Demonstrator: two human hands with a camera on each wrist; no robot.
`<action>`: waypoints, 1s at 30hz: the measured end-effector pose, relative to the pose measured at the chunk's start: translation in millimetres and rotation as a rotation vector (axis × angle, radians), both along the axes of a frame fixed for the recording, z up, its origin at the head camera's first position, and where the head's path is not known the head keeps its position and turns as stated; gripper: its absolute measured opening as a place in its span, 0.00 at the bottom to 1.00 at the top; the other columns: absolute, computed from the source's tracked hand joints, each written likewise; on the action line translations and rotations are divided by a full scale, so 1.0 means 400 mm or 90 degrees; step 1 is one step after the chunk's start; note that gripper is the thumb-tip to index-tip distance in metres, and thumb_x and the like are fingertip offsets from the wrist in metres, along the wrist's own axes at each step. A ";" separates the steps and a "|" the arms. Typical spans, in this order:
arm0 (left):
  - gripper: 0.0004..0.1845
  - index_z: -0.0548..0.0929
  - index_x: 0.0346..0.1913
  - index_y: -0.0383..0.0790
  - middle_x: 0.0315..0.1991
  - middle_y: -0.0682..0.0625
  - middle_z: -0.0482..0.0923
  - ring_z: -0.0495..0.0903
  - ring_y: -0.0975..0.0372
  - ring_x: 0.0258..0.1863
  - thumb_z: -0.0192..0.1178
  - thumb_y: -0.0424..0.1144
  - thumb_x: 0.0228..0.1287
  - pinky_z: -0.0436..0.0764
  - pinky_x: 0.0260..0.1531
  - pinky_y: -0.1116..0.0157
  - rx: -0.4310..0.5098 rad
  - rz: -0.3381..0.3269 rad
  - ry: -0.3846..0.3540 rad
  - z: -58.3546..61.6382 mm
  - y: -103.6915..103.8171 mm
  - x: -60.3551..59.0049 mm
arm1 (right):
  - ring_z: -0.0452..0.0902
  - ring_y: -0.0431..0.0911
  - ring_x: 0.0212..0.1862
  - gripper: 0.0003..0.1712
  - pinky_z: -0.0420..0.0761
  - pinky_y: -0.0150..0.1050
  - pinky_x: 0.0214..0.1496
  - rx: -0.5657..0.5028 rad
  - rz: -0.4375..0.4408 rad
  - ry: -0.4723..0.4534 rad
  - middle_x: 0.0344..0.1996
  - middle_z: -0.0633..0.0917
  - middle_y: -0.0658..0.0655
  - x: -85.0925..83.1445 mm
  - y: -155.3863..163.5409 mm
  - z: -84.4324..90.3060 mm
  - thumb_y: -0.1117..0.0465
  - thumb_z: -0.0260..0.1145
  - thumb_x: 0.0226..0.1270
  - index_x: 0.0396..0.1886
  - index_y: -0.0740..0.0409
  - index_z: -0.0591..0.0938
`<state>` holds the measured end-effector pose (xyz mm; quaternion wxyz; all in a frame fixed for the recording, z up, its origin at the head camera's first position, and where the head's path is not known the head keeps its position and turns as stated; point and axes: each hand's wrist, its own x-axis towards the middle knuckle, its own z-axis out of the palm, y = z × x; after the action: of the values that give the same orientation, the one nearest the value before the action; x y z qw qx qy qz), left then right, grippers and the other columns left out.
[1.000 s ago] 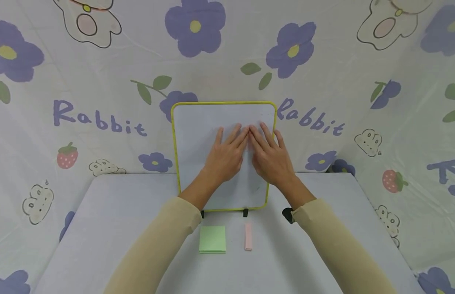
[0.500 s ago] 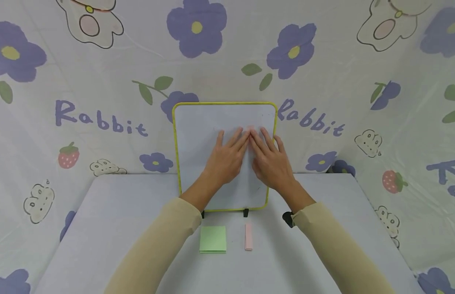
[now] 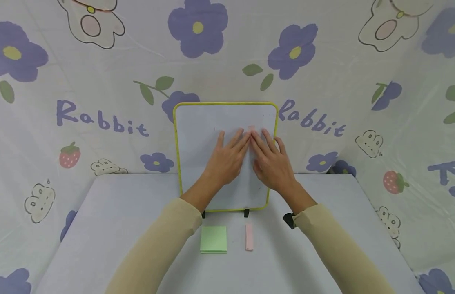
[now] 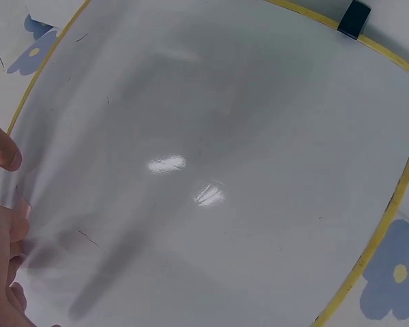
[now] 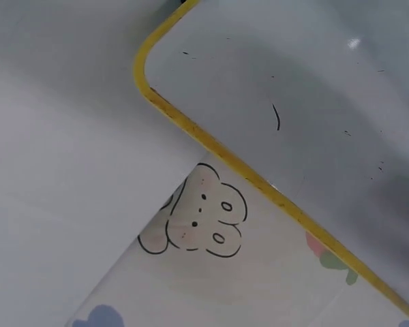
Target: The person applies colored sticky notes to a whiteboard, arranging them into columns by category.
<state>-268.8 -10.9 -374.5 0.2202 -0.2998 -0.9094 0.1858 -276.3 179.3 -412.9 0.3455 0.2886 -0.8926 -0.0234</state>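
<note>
Both hands, left (image 3: 224, 161) & right (image 3: 274, 163), lie flat on the board (image 3: 198, 122), which stands upright at the table's (image 3: 113, 220) back edge, blocking the way to the cloth (image 3: 323, 61) behind. Table open either side of the arms. Btwn the forearms lie a green pad (image 3: 213, 239) & pink strip (image 3: 249, 236), low. Black clip (image 3: 288, 219) by right sleeve.

Pale table (image 3: 113, 228) before cartoon-print backdrop cloth (image 3: 323, 61) (rabbits, purple flowers, strawberries)
</note>
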 end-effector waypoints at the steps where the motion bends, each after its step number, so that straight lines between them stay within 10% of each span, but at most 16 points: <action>1: 0.32 0.59 0.78 0.43 0.78 0.52 0.54 0.50 0.57 0.78 0.48 0.47 0.75 0.60 0.67 0.42 -0.002 0.001 -0.001 0.000 -0.001 0.000 | 0.55 0.57 0.76 0.43 0.59 0.58 0.70 0.001 0.001 0.000 0.75 0.65 0.57 0.000 0.000 0.000 0.60 0.68 0.59 0.74 0.62 0.66; 17: 0.35 0.61 0.77 0.41 0.79 0.51 0.53 0.51 0.57 0.77 0.55 0.47 0.71 0.61 0.67 0.42 0.013 -0.046 0.000 -0.029 -0.058 0.037 | 0.54 0.58 0.76 0.39 0.62 0.60 0.68 -0.006 0.037 -0.027 0.74 0.65 0.59 0.049 0.030 0.008 0.60 0.68 0.61 0.72 0.63 0.69; 30: 0.32 0.68 0.73 0.40 0.76 0.49 0.61 0.59 0.56 0.75 0.59 0.45 0.68 0.68 0.63 0.44 0.088 -0.141 -0.038 -0.188 -0.127 0.143 | 0.63 0.58 0.72 0.40 0.67 0.58 0.66 -0.051 0.114 -0.164 0.71 0.70 0.61 0.162 0.067 -0.120 0.59 0.72 0.60 0.71 0.63 0.70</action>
<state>-211.8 -61.8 -449.8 0.2323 -0.3876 -0.8877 0.0884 -211.6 206.1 -461.0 0.2404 0.3532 -0.9005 0.0804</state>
